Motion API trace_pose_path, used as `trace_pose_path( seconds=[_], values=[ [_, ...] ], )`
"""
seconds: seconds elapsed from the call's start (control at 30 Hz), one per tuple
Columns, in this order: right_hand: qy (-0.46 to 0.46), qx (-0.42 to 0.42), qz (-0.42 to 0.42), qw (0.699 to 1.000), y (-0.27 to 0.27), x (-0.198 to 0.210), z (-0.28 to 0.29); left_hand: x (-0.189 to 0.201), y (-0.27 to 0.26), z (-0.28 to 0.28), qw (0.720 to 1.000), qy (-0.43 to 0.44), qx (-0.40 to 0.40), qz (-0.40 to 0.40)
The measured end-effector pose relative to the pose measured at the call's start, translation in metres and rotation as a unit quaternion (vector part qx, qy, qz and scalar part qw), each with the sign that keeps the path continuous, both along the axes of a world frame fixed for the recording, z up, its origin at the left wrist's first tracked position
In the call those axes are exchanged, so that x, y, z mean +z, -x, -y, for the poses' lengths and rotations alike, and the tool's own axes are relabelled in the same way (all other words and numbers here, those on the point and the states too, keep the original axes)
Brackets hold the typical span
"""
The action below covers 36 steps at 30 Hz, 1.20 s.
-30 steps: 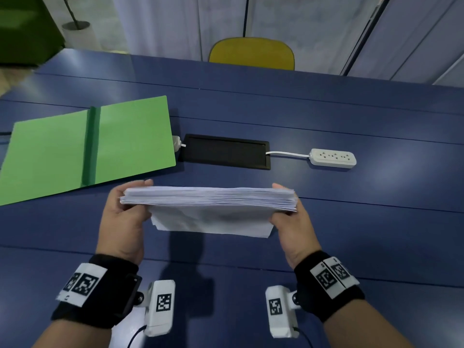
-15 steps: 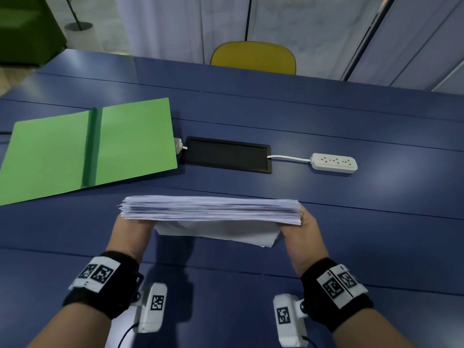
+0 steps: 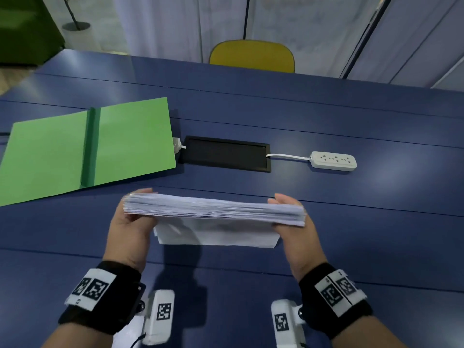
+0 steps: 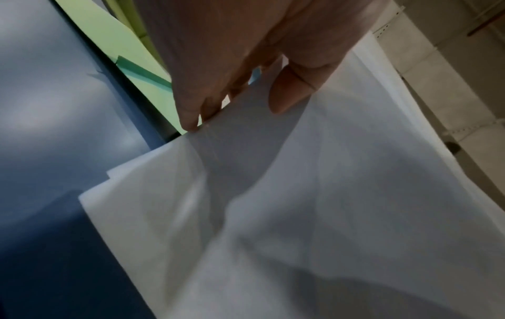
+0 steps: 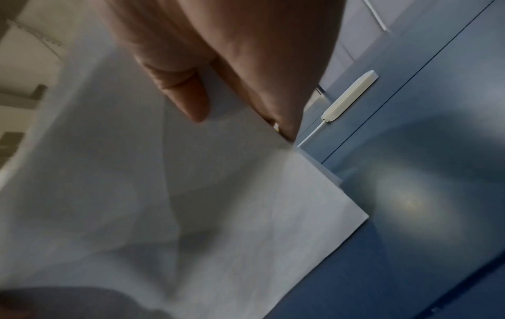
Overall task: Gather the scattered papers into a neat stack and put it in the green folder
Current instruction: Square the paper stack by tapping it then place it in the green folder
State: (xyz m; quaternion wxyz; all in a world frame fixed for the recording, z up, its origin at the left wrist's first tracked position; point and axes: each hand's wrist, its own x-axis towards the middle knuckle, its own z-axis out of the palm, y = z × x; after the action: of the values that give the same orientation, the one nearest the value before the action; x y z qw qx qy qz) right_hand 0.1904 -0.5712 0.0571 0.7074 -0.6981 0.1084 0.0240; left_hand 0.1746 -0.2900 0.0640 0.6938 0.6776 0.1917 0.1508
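A thick stack of white papers (image 3: 213,208) stands on edge on the blue table, its top edge facing me. My left hand (image 3: 130,222) grips its left end, thumb on the near face and fingers behind. My right hand (image 3: 293,222) grips the right end the same way. The wrist views show the paper stack (image 4: 327,194) (image 5: 191,194) from below, with the left thumb (image 4: 289,92) and right thumb (image 5: 188,95) pressed on it. The green folder (image 3: 88,149) lies open and flat at the left, beyond my left hand.
A black rectangular panel (image 3: 226,154) is set in the table (image 3: 376,234) behind the stack. A white power strip (image 3: 334,160) with its cable lies to its right. A yellow chair (image 3: 252,55) stands at the far edge.
Both hands dropped the stack towards the table half a second ago, then lifted it back up and slightly away from me. The grip on both ends is unchanged.
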Motion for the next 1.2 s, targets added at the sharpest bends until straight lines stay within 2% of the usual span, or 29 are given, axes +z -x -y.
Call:
trace_pose_path(
  seconds=[0.3, 0.5, 0.7, 0.8, 0.97, 1.13, 1.2],
  values=[
    [-0.032, -0.014, -0.015, 0.999, -0.004, 0.003, -0.001, 0.013, 0.006, 0.005, 0.999, 0.011, -0.007, 0.046],
    [0.005, -0.005, 0.013, 1.0, -0.008, 0.002, -0.002, 0.006, 0.0, 0.002, 0.995, 0.079, 0.003, 0.061],
    [-0.021, 0.002, 0.043, 0.999, -0.002, 0.019, -0.002, 0.021, -0.001, 0.005, 0.994, 0.006, -0.007, 0.109],
    [-0.057, -0.002, 0.06, 0.997, -0.002, 0.027, 0.001, 0.029, 0.004, 0.009, 0.989, 0.019, -0.017, 0.146],
    [-0.052, 0.015, 0.001, 0.999, -0.006, 0.012, 0.004, 0.011, 0.009, 0.017, 0.995, 0.055, -0.027, 0.077],
    [-0.023, -0.013, -0.046, 0.999, -0.008, -0.011, 0.009, -0.021, -0.003, 0.003, 0.996, 0.072, -0.015, -0.042],
    [-0.018, -0.023, -0.054, 0.998, -0.009, -0.017, 0.009, -0.027, -0.006, 0.001, 0.996, 0.066, -0.005, -0.053]
  ],
)
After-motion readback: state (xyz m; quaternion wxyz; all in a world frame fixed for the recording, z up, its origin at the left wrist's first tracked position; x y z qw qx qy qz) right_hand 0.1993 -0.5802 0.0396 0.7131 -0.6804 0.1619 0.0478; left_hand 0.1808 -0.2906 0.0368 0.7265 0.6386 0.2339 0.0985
